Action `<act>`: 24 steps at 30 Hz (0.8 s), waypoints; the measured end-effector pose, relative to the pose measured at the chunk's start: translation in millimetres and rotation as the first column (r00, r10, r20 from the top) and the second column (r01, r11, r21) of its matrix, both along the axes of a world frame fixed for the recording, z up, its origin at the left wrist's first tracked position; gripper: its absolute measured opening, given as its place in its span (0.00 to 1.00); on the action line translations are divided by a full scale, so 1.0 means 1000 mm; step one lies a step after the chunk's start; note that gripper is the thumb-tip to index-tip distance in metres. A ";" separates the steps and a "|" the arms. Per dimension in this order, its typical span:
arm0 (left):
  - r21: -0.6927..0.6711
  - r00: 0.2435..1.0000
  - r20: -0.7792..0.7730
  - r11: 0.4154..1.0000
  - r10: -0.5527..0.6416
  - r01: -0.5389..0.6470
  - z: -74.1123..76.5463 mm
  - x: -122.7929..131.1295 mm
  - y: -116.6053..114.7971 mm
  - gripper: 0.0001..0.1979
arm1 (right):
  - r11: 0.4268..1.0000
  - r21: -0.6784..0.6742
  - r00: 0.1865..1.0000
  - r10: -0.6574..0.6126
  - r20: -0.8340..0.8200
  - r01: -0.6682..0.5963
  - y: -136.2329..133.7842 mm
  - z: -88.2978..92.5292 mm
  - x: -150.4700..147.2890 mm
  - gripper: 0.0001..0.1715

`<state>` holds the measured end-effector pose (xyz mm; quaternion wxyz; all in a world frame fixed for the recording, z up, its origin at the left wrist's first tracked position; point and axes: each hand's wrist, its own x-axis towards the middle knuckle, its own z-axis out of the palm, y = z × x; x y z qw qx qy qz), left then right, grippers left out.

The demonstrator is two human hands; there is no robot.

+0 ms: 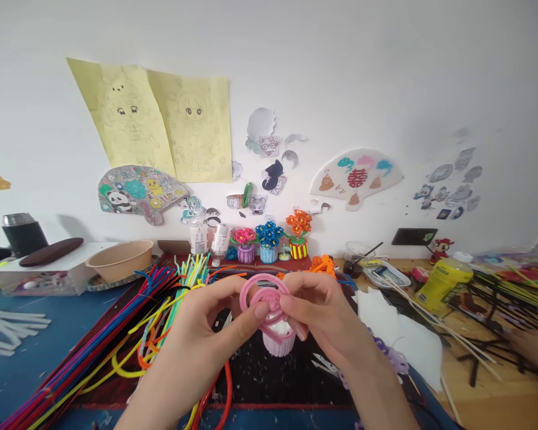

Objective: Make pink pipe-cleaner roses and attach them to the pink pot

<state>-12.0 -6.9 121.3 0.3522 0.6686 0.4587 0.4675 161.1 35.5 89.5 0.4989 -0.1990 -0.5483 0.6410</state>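
Just below the centre of the frame, the left hand (240, 325) and the right hand (316, 307) face each other, each with thumb and forefinger pinching one side of a pink fuzzy craft stem bent into rings (272, 303). This pink piece lies between the two sets of fingertips, one large ring standing around a smaller coil. The step in hand looks like shaping or adjusting the loops; the next move seems to call for one side held steady while the other is bent or pressed into line. Directly below the piece in the picture shows a pale pink ribbed pot with white material at its top (278, 347); whether the two touch is hard to tell. Left of the hands fans a thick bundle of red, blue and purple fuzzy stems (116, 325), while purple looped fuzzy pieces (397, 360) and a white paper sheet (401, 328) lie to the right. Beyond, above the hands, stand pink flowers in a purple pot (245, 246), blue flowers in a light blue pot (269, 242) and orange flowers in a striped pot (298, 234). At the right edge, another person's hand (531, 346) rests near dark stems over the wooden counter (515, 391).
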 end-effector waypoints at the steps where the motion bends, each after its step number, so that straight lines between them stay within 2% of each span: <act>1: 0.004 1.000 0.003 1.000 -0.003 0.003 0.000 0.000 0.000 0.10 | 1.000 -0.017 1.000 0.021 -0.022 -0.021 0.000 0.000 -0.001 0.14; 4: 0.021 1.000 0.006 1.000 -0.023 0.023 -0.003 0.000 0.000 0.08 | 0.994 -0.085 0.994 0.067 -0.085 -0.074 0.000 0.000 -0.004 0.13; 9: 0.042 0.999 0.008 0.998 -0.053 0.052 -0.006 0.000 0.002 0.07 | 0.965 -0.246 0.989 0.060 -0.134 -0.092 -0.001 0.002 -0.006 0.09; 12: 0.042 0.999 0.019 0.998 -0.045 0.044 -0.007 0.001 0.002 0.08 | 0.953 -0.286 0.987 0.061 -0.147 -0.101 -0.002 0.004 -0.005 0.07; 15: 0.036 0.998 0.039 0.998 -0.049 0.048 -0.007 0.000 0.003 0.08 | 0.961 -0.245 0.985 0.091 -0.150 -0.126 0.000 0.003 -0.003 0.07; 18: 0.020 0.995 0.053 0.997 -0.079 0.078 -0.007 -0.002 0.004 0.08 | 0.980 -0.123 0.986 0.146 -0.085 -0.156 0.004 0.002 0.003 0.11; 21: 0.015 0.996 0.034 0.996 -0.084 0.083 -0.006 -0.002 0.004 0.08 | 0.996 -0.022 0.997 0.082 0.011 -0.082 0.006 0.001 0.009 0.14; 24: 0.016 0.997 0.015 0.997 -0.073 0.073 -0.005 -0.001 0.004 0.10 | 1.000 0.008 0.999 -0.015 0.041 0.015 0.006 0.001 0.013 0.14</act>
